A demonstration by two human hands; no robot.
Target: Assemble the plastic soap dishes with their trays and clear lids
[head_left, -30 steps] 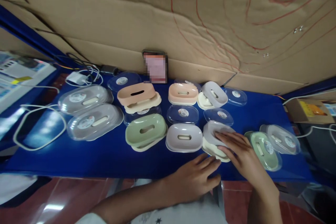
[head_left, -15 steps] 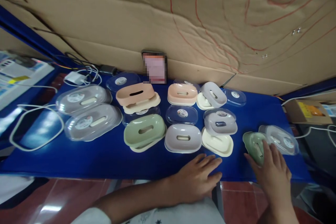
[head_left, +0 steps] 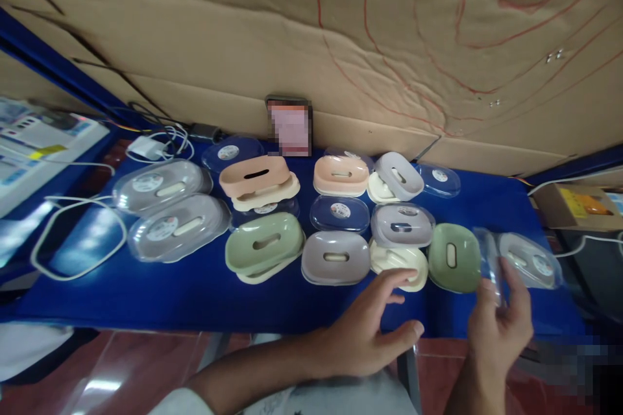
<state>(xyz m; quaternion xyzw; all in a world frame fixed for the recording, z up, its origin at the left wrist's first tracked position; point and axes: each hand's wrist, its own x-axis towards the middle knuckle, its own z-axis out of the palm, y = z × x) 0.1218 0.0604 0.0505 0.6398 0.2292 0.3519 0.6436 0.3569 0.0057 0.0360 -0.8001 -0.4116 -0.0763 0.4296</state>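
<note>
The right hand (head_left: 501, 331) pinches a clear lid (head_left: 490, 266) on edge between thumb and fingers, just right of the green soap dish (head_left: 453, 257) on the blue table (head_left: 195, 285); the lid is see-through and motion-blurred, so its outline is hard to trace. The left hand (head_left: 370, 331) hovers with fingers loosely spread near the table's front edge, its fingertips close to the cream tray (head_left: 399, 260), contact not discernible. Behind the lid, a covered grey dish (head_left: 530, 259) is partly hidden, and the lower right corner is pixelated.
</note>
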